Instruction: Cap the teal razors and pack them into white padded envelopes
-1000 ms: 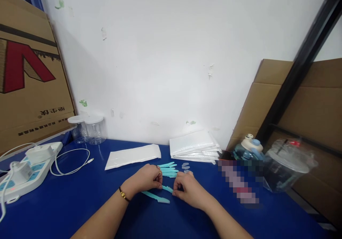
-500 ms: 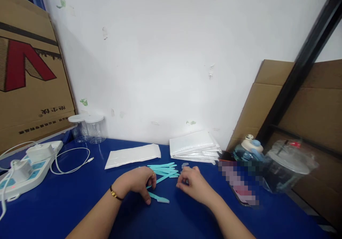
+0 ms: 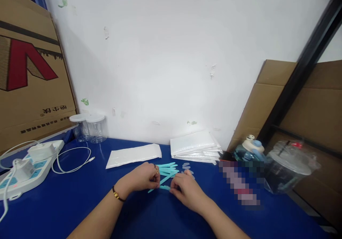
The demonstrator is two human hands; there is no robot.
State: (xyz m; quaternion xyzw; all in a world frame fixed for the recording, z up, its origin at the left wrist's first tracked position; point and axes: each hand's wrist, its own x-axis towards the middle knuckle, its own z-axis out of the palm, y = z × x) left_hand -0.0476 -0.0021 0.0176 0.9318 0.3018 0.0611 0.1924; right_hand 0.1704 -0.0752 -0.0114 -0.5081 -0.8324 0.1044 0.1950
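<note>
Between my two hands a turquoise eyebrow razor point(image 3: 164, 187) is stretched level just above the blue table. My left hand point(image 3: 144, 177), wearing a bracelet and a ring, is closed on its left end. The fingertips of my right hand point(image 3: 189, 192) pinch its right end, hiding that tip. Right behind lies a loose, fanned pile of similar turquoise razors point(image 3: 167, 170), partly covered by my left fingers. Several small clear blade covers point(image 3: 186, 167) lie beyond my right knuckles.
A white padded mailer point(image 3: 133, 155) lies behind my left hand, and a stack of mailers point(image 3: 196, 148) against the wall. Left stand a power strip point(image 3: 44, 171), a charging cable point(image 3: 73, 172) and clear lidded jars point(image 3: 96, 129). Right are a blurred-out phone point(image 3: 239, 185) and a bagged container point(image 3: 290, 167).
My left hand has lifted the razor and turned it more level. My right hand has come left and down from beside the clear covers and taken its other end.
</note>
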